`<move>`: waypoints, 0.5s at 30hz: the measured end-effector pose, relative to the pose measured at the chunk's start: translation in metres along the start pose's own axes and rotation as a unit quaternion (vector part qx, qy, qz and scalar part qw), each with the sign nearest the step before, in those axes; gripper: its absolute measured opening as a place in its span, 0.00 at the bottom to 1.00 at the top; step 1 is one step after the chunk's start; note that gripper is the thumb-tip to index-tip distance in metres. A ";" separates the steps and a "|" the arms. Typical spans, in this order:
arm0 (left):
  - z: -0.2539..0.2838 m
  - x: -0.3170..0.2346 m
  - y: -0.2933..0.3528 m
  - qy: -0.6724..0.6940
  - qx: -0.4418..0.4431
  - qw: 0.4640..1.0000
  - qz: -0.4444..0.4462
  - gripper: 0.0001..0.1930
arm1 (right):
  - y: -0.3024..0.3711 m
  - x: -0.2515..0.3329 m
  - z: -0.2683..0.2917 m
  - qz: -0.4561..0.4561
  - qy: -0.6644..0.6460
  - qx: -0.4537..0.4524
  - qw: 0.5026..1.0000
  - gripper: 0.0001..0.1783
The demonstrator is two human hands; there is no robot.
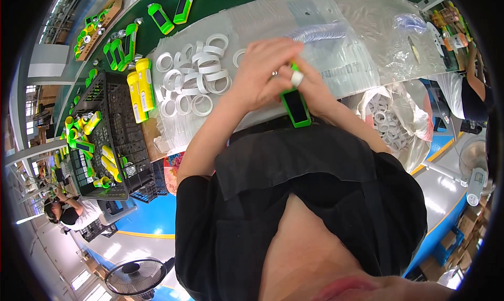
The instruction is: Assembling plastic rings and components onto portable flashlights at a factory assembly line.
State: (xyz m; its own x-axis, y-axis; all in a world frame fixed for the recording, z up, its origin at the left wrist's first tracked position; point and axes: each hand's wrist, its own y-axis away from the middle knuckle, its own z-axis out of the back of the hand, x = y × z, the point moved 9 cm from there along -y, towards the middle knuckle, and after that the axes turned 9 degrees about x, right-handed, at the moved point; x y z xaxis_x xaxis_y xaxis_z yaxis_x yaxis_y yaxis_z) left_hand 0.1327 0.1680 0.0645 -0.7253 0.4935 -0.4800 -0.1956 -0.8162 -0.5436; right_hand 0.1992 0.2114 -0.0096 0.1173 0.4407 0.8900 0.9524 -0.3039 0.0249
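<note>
My two hands meet over the work surface, close to my body. Closed at the upper end of a green flashlight with a black panel (pixel 294 106), my left hand (pixel 262 72) has its fingertips against a white ring (pixel 297 79). My right hand (pixel 315 88) wraps around the flashlight from the right side; its fingers are partly hidden behind it. The flashlight's lower end points toward me. Left of my hands, many loose white rings (pixel 201 70) lie in a pile on the plastic-covered table (pixel 357 59). Another ring (pixel 239 57) is partly covered by my left hand.
Beyond my hands lies a row of clear discs (pixel 317 32). Yellow flashlights (pixel 139 88) lie beside a black crate (pixel 123 138) holding more. Green flashlights (pixel 160 18) rest on the far green surface. At right hangs a bag of white rings (pixel 391 117). A fan (pixel 135 276) stands behind.
</note>
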 end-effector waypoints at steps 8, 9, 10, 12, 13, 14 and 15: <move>-0.037 0.093 0.014 -0.181 0.003 0.948 0.261 0.29 | 0.017 0.019 0.052 0.048 0.013 -0.093 0.994 0.25; -0.041 0.100 0.015 -0.157 0.009 0.952 0.261 0.29 | 0.019 0.018 0.052 0.046 0.013 -0.090 0.995 0.25; -0.043 0.106 0.018 -0.133 0.015 0.956 0.262 0.29 | 0.019 0.017 0.052 0.045 0.013 -0.087 0.995 0.25; -0.039 0.105 0.018 -0.114 0.008 0.959 0.260 0.28 | 0.018 0.016 0.050 0.042 0.014 -0.080 0.996 0.25; -0.035 0.103 0.019 -0.096 0.000 0.961 0.258 0.27 | 0.018 0.015 0.048 0.038 0.015 -0.072 0.997 0.25; -0.031 0.099 0.019 -0.097 0.001 0.961 0.259 0.27 | 0.017 0.015 0.047 0.038 0.014 -0.072 0.997 0.25; -0.022 0.090 0.018 -0.039 -0.030 0.968 0.248 0.26 | 0.016 0.014 0.045 0.027 0.021 -0.063 0.997 0.25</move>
State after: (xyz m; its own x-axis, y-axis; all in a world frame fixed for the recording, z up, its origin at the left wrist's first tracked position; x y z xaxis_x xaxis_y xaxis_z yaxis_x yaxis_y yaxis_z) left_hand 0.0786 0.2045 -0.0041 -0.7686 0.0200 -0.6395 0.2252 -0.9271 -0.2997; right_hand 0.2284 0.2510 -0.0174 0.1538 0.3860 0.9096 0.9013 -0.4321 0.0310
